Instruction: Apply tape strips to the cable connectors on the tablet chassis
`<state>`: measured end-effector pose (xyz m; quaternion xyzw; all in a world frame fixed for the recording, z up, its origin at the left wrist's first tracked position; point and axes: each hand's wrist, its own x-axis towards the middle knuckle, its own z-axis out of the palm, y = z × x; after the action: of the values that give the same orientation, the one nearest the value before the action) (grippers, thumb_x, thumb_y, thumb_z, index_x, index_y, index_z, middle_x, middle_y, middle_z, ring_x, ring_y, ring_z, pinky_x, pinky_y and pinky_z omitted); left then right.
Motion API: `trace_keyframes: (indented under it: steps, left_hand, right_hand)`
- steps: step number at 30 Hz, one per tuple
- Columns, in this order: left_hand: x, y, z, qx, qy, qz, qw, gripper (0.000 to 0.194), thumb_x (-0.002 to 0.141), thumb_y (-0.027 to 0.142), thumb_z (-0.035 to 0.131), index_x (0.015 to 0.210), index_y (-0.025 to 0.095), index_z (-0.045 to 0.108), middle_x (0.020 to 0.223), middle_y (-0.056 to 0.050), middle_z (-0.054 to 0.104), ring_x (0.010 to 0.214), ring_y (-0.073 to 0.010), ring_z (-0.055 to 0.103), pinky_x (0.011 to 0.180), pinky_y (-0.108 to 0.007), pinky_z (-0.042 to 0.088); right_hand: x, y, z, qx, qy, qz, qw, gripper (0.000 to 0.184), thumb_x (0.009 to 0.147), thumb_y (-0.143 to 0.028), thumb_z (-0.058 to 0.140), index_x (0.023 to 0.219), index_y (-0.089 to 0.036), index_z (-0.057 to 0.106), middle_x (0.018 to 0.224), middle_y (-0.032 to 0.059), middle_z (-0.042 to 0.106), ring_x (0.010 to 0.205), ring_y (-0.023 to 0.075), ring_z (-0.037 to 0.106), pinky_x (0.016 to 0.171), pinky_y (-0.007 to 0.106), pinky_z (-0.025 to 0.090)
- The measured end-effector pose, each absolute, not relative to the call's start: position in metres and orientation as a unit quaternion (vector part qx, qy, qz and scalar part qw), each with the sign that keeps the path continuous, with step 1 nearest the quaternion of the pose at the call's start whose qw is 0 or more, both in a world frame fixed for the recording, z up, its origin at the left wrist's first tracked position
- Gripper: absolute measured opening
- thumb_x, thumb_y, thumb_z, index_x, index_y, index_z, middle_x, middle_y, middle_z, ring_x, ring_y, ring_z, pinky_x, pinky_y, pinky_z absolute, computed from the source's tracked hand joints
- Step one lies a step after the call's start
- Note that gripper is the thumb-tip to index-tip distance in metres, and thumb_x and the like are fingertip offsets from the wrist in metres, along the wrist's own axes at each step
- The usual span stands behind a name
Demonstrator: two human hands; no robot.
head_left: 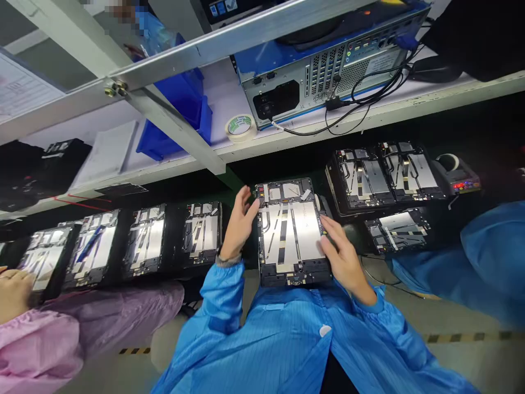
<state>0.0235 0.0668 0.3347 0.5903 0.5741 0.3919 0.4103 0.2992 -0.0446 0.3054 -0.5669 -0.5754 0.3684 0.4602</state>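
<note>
An opened tablet (303, 230) lies in front of me with its silver battery, black flex cables and circuit boards showing. My left hand (240, 224) is at its upper left edge, fingers stretched up and thumb apart, the thumb close to the frame. On the other side, my right hand (343, 260) rests against the right edge, its fingers extended and the thumb tip over the battery's border. Neither hand is wrapped around the tablet. What lies beneath the tablet is hidden.
Opened tablets (200, 232) stand in a row at left, near a co-worker's hand (15, 290). More tablets (361, 178) are stacked at right beside a device with red lights (465, 183). The shelf (287, 137) above holds a computer case (320, 71), tape roll (240, 127) and blue bins (168, 137).
</note>
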Motion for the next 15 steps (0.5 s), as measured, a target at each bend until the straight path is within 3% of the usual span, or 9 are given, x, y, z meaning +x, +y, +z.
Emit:
trace_keyframes:
  steps: [3,8,11,15]
  left_hand:
    - [0.024,0.005,0.335,0.590,0.586,0.352,0.429,0.064,0.105,0.052,0.056,0.164,0.031,0.041,0.178,-0.006,0.030,0.166,-0.0260,0.024,0.137,-0.046,0.019]
    - [0.055,-0.048,0.340,0.551,0.577,0.399,0.452,0.073,0.106,0.053,0.053,0.172,0.034,0.025,0.181,-0.001,0.020,0.167,-0.0244,0.015,0.138,-0.042,0.017]
    - [0.053,-0.047,0.352,0.544,0.557,0.440,0.447,0.071,0.107,0.051,0.052,0.172,0.034,0.027,0.180,0.000,0.024,0.166,-0.0243,0.022,0.138,-0.041,0.021]
    - [0.001,-0.050,0.368,0.511,0.579,0.474,0.423,0.067,0.104,0.055,0.056,0.166,0.036,0.041,0.171,-0.003,0.044,0.155,-0.0277,0.048,0.127,-0.044,0.046]
  right_hand:
    - [0.297,-0.054,0.299,-0.543,-0.606,0.385,0.435,0.062,0.109,-0.044,0.051,0.168,-0.033,0.037,0.175,0.0076,0.034,0.163,0.0290,0.032,0.134,0.059,0.028]
    - [0.304,-0.052,0.307,-0.506,-0.648,0.354,0.446,0.067,0.109,-0.042,0.052,0.171,-0.035,0.029,0.177,0.0041,0.031,0.165,0.0318,0.025,0.135,0.063,0.023]
    - [0.301,-0.053,0.335,-0.498,-0.665,0.342,0.439,0.071,0.107,-0.041,0.054,0.172,-0.036,0.025,0.178,0.0015,0.029,0.166,0.0344,0.022,0.135,0.065,0.023]
    - [0.264,-0.066,0.382,-0.453,-0.702,0.376,0.401,0.087,0.104,-0.042,0.058,0.174,-0.036,0.007,0.181,-0.0011,0.015,0.168,0.0355,0.014,0.136,0.064,0.021]
